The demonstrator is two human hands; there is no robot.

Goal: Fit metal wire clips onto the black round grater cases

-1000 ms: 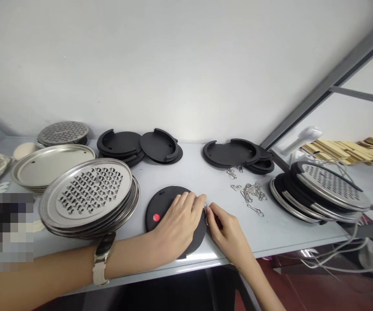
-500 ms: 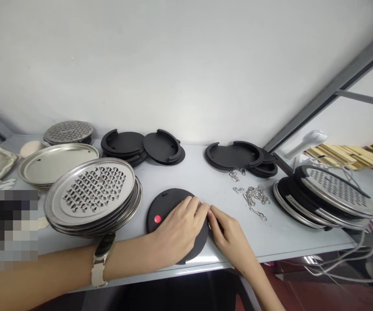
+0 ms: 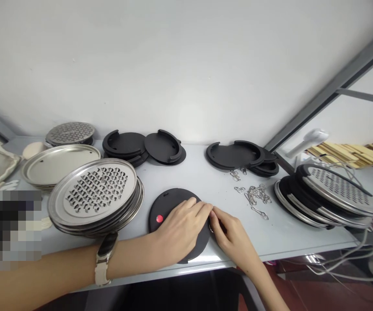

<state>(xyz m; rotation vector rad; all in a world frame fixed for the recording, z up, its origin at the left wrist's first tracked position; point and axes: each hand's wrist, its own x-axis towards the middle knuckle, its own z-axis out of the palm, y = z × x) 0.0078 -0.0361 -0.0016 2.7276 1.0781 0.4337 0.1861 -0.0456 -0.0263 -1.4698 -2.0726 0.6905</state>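
A round black plastic plate with a red dot lies near the front edge of the table. My left hand reaches across it, its fingers bent over the plate's right side and gripping there. At that same edge my right hand is closed, thumb and forefinger pinched together. A bit of shiny metal wire shows beside its fingers, like the loose wire clips to the right; most of it is hidden. The fingertips of both hands meet.
Stacked metal grater discs stand at left, with plain metal discs behind. Black round holders and further black holders lie along the wall. Assembled graters are piled at right, near a grey frame post.
Both hands stay at the plate's right edge with little movement. The wire by my right fingers shows slightly more, and the whole view has shifted a little.
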